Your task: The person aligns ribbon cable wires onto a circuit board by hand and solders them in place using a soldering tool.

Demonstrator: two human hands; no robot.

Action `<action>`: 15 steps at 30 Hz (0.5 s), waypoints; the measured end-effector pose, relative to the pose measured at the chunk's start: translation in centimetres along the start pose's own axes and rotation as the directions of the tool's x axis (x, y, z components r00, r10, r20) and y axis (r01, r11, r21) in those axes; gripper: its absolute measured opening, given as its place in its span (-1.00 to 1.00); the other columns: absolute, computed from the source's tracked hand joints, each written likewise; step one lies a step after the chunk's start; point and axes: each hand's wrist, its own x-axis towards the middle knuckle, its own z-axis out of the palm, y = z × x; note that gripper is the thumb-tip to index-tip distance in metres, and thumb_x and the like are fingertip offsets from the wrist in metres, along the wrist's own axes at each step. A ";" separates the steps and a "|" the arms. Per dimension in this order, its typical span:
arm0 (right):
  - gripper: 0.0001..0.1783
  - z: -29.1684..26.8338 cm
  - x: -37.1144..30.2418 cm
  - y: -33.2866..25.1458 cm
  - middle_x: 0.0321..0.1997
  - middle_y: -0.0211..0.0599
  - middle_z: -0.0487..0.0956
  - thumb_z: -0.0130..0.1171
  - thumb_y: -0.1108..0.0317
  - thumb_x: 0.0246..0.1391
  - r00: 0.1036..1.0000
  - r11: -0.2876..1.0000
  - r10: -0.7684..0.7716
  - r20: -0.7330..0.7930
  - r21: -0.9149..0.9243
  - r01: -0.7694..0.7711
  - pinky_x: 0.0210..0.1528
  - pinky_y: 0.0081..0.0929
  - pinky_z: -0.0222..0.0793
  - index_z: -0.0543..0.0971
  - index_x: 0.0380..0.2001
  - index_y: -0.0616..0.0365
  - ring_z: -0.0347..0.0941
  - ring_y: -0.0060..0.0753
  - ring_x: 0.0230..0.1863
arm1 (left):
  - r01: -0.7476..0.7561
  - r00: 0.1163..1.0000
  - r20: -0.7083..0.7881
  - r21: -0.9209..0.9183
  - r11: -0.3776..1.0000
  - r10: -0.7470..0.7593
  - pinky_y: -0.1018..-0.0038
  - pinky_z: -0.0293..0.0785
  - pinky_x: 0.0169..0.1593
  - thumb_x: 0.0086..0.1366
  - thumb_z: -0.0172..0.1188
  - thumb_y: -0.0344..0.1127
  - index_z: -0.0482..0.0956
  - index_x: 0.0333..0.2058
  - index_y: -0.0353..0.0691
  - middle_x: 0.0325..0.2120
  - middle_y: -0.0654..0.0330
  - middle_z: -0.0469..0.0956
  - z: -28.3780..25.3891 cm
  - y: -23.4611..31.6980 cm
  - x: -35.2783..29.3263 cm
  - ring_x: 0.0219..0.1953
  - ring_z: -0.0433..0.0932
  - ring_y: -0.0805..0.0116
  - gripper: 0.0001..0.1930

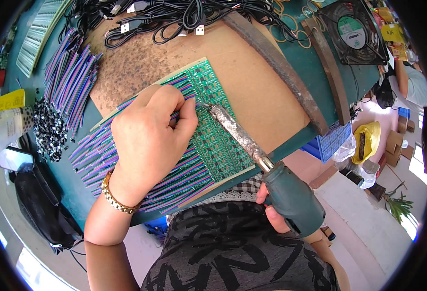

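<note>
My left hand [148, 128] is closed in a pinch at the wired edge of a green circuit board panel [217, 128], its fingertips on what looks like a thin wire end, mostly hidden by the fingers. Rows of multicoloured wires [186, 180] run from the panel toward the left, passing under that hand. My right hand [275, 218] grips the dark green handle of a soldering iron [242, 138]. Its scorched metal barrel points up and left, and the tip is at the panel right beside my left fingertips. Whether the tip touches the board I cannot tell.
A brown board [252, 68] lies under the panel. Around it are wire bundles [70, 77], a heap of small black parts [50, 128], black USB cables [174, 22], two rusty metal bars [276, 63] and a fan [354, 31]. Another person [410, 82] is at the far right.
</note>
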 end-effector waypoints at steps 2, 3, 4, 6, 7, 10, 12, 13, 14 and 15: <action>-0.48 0.0 -0.1 0.2 -0.45 -0.30 0.52 0.15 -0.12 0.13 0.999 0.998 -0.052 -0.002 -0.046 0.052 -0.35 -0.47 0.33 0.54 -0.42 0.21 0.43 -0.40 -0.43 | 0.012 1.000 0.017 0.003 1.000 -0.012 0.46 0.36 -0.52 0.09 0.34 -0.49 0.48 -0.56 -0.26 -0.66 0.19 0.46 -0.1 0.1 0.0 -0.62 0.46 0.35 -0.82; -0.48 -0.1 -0.2 0.2 -0.45 -0.30 0.52 0.15 -0.12 0.13 0.998 0.995 -0.067 0.000 -0.074 0.067 -0.35 -0.47 0.33 0.54 -0.41 0.21 0.43 -0.41 -0.43 | 0.015 1.000 0.014 -0.001 1.000 -0.015 0.46 0.35 -0.52 0.09 0.34 -0.49 0.48 -0.56 -0.26 -0.66 0.19 0.46 0.0 0.1 0.0 -0.62 0.46 0.35 -0.82; -0.48 0.0 -0.3 0.3 -0.44 -0.30 0.52 0.15 -0.12 0.13 0.997 0.992 -0.081 0.002 -0.102 0.081 -0.36 -0.47 0.33 0.54 -0.41 0.21 0.43 -0.41 -0.43 | 0.019 1.000 0.011 -0.004 1.000 -0.019 0.46 0.35 -0.52 0.09 0.34 -0.49 0.48 -0.56 -0.26 -0.66 0.19 0.46 0.0 0.0 0.0 -0.62 0.46 0.34 -0.82; -0.46 -0.1 -0.6 0.4 -0.44 -0.31 0.52 0.15 -0.14 0.12 0.998 0.984 -0.058 -0.001 -0.171 0.057 -0.37 -0.48 0.32 0.54 -0.40 0.22 0.43 -0.42 -0.43 | -0.004 1.000 -0.007 -0.005 1.000 0.004 0.40 0.35 -0.56 0.07 0.35 -0.46 0.47 -0.57 -0.21 -0.65 0.19 0.46 0.1 -0.1 0.1 -0.64 0.46 0.28 -0.81; -0.46 -0.1 -0.8 0.5 -0.44 -0.32 0.53 0.15 -0.15 0.12 0.997 0.981 -0.071 0.010 -0.179 0.071 -0.37 -0.49 0.32 0.54 -0.40 0.22 0.43 -0.43 -0.43 | -0.029 0.999 -0.026 -0.005 1.000 0.029 0.34 0.35 -0.59 0.05 0.35 -0.42 0.45 -0.58 -0.15 -0.63 0.20 0.46 0.2 -0.2 0.1 -0.66 0.46 0.23 -0.80; -0.41 0.6 -1.0 1.0 -0.44 -0.33 0.52 0.13 -0.20 0.11 0.997 0.995 -0.053 -0.052 -0.082 0.049 -0.38 -0.50 0.30 0.54 -0.38 0.23 0.42 -0.45 -0.44 | -0.028 0.999 -0.020 0.006 1.000 0.028 0.34 0.35 -0.59 0.05 0.35 -0.42 0.45 -0.58 -0.15 -0.63 0.21 0.47 0.2 -0.3 0.0 -0.66 0.46 0.23 -0.80; -0.38 1.0 -1.1 1.1 -0.44 -0.34 0.52 0.14 -0.23 0.10 0.993 0.998 -0.051 -0.104 -0.052 0.046 -0.39 -0.51 0.29 0.54 -0.35 0.25 0.40 -0.46 -0.45 | -0.023 1.000 -0.017 0.008 1.000 0.023 0.34 0.35 -0.59 0.05 0.35 -0.42 0.45 -0.58 -0.15 -0.63 0.21 0.47 0.2 -0.3 0.0 -0.66 0.46 0.23 -0.80; -0.37 1.0 -1.1 1.1 -0.44 -0.34 0.52 0.14 -0.23 0.09 0.996 0.996 -0.047 -0.078 -0.075 0.041 -0.39 -0.51 0.29 0.53 -0.34 0.25 0.39 -0.47 -0.45 | -0.018 1.000 -0.013 0.009 1.000 0.018 0.34 0.34 -0.59 0.05 0.35 -0.42 0.45 -0.58 -0.15 -0.63 0.21 0.47 0.1 -0.3 0.0 -0.66 0.46 0.23 -0.80; -0.37 1.0 -1.1 1.1 -0.43 -0.35 0.52 0.13 -0.22 0.10 0.995 0.998 -0.044 -0.091 -0.048 0.040 -0.39 -0.51 0.28 0.52 -0.31 0.26 0.38 -0.48 -0.45 | -0.018 1.000 -0.013 0.009 1.000 0.018 0.34 0.34 -0.59 0.05 0.35 -0.42 0.45 -0.58 -0.15 -0.63 0.21 0.47 0.1 -0.2 0.0 -0.66 0.46 0.23 -0.80; -0.37 0.8 -1.0 1.0 -0.43 -0.35 0.52 0.13 -0.22 0.11 0.994 0.999 -0.043 -0.098 -0.035 0.040 -0.40 -0.51 0.28 0.52 -0.29 0.27 0.38 -0.49 -0.45 | -0.019 1.000 -0.014 0.006 1.000 0.019 0.34 0.34 -0.60 0.05 0.35 -0.42 0.45 -0.58 -0.15 -0.63 0.21 0.47 0.1 -0.2 0.0 -0.67 0.46 0.23 -0.80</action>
